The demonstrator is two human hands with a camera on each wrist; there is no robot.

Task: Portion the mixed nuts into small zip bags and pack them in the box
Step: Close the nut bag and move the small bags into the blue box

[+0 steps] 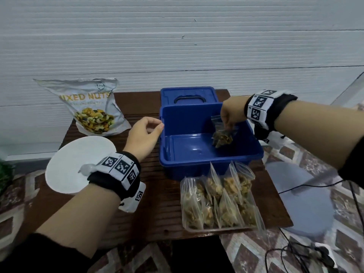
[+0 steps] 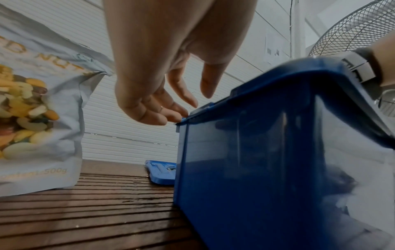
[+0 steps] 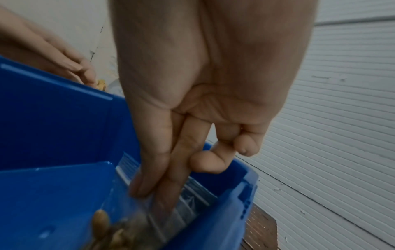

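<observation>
My right hand (image 1: 229,113) reaches down into the blue box (image 1: 199,152) from its far right side and pinches the top of a small zip bag of nuts (image 1: 222,134) between thumb and forefinger, while my ring and little fingers curl into the palm. In the right wrist view the fingertips (image 3: 138,187) press on the clear plastic near the zip strip, and the nuts hang in the lower part of the bag, inside the box, close to its right wall; I cannot tell whether the bag touches the floor of the box. My left hand (image 1: 144,134) is at the box's left rim with its fingers loosely curled and holding nothing; the fingertips (image 2: 175,115) are right at the corner of the rim. On the near side of the box a clear tray (image 1: 220,228) holds more filled zip bags (image 1: 216,196) standing upright in rows. The mixed nuts pouch (image 1: 92,107) stands at the far left of the brown slatted table (image 1: 149,213), a white plate (image 1: 76,160) lies near it on the left, and the blue lid (image 1: 189,96) lies flat just beyond the box.
</observation>
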